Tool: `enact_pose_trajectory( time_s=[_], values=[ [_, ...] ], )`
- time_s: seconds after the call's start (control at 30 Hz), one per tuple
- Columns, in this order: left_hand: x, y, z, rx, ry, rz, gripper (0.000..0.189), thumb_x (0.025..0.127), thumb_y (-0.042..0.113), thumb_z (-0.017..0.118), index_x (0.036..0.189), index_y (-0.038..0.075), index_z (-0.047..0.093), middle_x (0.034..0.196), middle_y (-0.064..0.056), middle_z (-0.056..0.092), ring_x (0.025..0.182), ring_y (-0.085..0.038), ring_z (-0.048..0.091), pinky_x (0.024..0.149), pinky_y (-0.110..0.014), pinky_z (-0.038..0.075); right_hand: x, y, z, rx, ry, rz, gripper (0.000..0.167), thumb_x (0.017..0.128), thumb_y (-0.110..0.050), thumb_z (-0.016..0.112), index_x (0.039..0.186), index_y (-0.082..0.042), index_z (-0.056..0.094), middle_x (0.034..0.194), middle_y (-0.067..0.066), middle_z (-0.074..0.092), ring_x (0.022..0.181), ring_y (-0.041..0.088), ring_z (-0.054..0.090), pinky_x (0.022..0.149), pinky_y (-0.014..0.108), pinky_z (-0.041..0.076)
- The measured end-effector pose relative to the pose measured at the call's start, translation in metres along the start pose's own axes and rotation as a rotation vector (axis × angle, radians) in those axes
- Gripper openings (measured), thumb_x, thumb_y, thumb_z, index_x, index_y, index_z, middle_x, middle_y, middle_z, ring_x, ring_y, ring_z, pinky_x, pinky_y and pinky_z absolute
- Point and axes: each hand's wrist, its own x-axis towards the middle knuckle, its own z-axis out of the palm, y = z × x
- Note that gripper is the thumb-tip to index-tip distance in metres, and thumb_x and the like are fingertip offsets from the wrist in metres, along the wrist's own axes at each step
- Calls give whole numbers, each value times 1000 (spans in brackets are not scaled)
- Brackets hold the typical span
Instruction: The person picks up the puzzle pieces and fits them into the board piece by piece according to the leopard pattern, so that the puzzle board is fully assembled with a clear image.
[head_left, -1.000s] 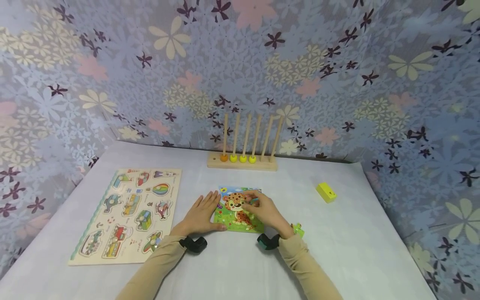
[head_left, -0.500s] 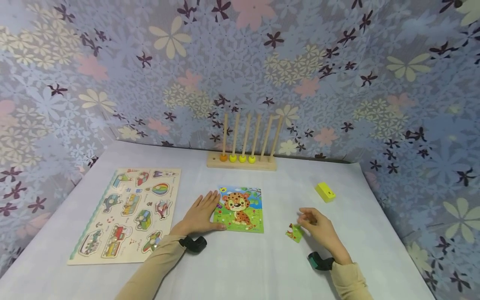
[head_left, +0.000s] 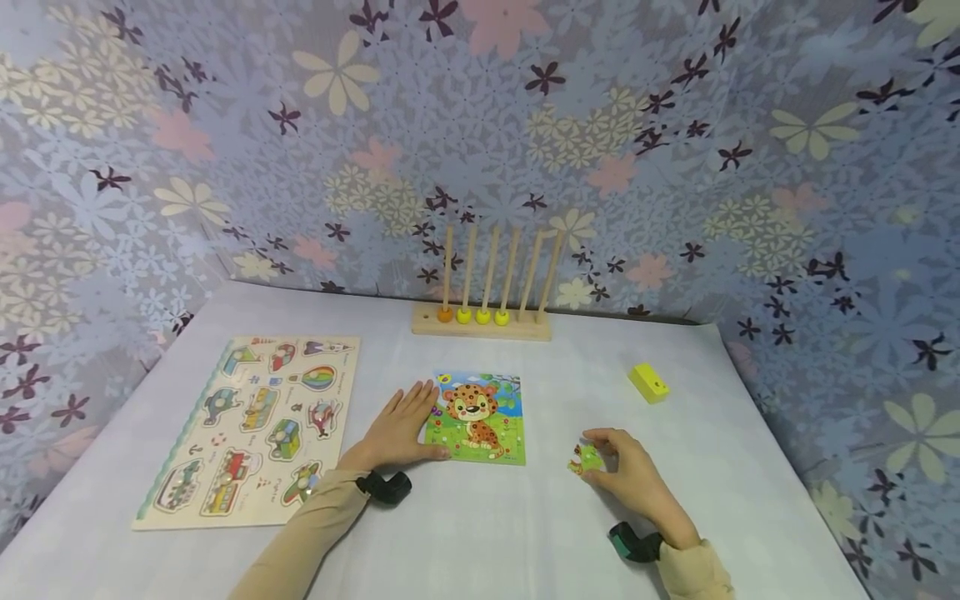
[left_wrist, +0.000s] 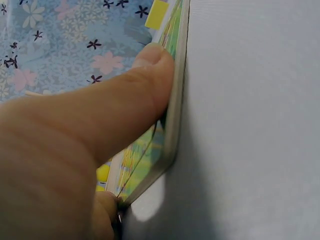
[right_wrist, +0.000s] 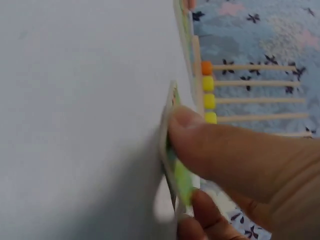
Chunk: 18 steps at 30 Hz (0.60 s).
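A square leopard jigsaw puzzle lies at the middle of the table. My left hand rests flat at its left side, fingers spread. In the left wrist view the left thumb presses on the puzzle's edge. To the right of the puzzle, my right hand pinches a small green puzzle piece between thumb and fingers. The right wrist view shows the thumb on the upper face of this piece, slightly tilted close over the tabletop, with fingertips at its far edge.
A wooden peg board with vehicle shapes lies on the left. At the back stands a wooden rod stand with one orange and several yellow beads. A yellow block lies at the back right, before a flowered cloth wall.
My right hand has moved right, off the puzzle, to the loose green piece and now pinches it. The puzzle's right side has come into full view. The left hand stays in place.
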Motion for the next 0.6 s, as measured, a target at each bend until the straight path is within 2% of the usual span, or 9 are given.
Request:
enact_pose_trajectory(
  time_s=[0.13, 0.27, 0.43, 0.53, 0.6],
  values=[
    [0, -1, -2, 4, -1, -4, 103, 83, 57, 64, 154, 2, 14, 163, -15, 10, 152, -32, 7, 124, -52, 6, 16, -8, 6, 43, -28, -23, 54, 76, -5, 80, 126, -6, 57, 110, 12, 56, 95, 20, 55, 77, 31, 48],
    [0, -2, -2, -4, -6, -1, 104, 83, 57, 65, 154, 1, 14, 163, -15, 10, 152, -32, 7, 124, -52, 6, 46, -15, 19, 86, -23, -25, 56, 78, -3, 78, 129, -6, 55, 108, 14, 54, 83, 18, 49, 67, 25, 42],
    [0, -2, 0, -8, -5, 5, 105, 82, 60, 63, 154, 2, 14, 163, -15, 10, 152, -32, 7, 124, -51, 5, 81, -22, 38, 174, 64, 66, 47, 83, -9, 75, 127, -8, 58, 106, 13, 58, 73, 12, 48, 61, 22, 40],
    [0, -3, 0, -6, -4, 10, 105, 82, 61, 63, 154, 1, 15, 163, -16, 10, 152, -33, 8, 124, -52, 6, 88, -24, 44, 307, 96, 120, 39, 88, -11, 71, 125, -6, 59, 93, 9, 63, 61, 6, 46, 54, 19, 39],
    [-1, -3, 0, 2, -4, 0, 105, 82, 60, 64, 154, 2, 14, 163, -15, 10, 152, -32, 8, 124, -51, 6, 88, -26, 48, 413, 82, 127, 40, 89, -11, 69, 127, -6, 58, 81, 4, 64, 53, 4, 43, 50, 18, 37]
  ],
)
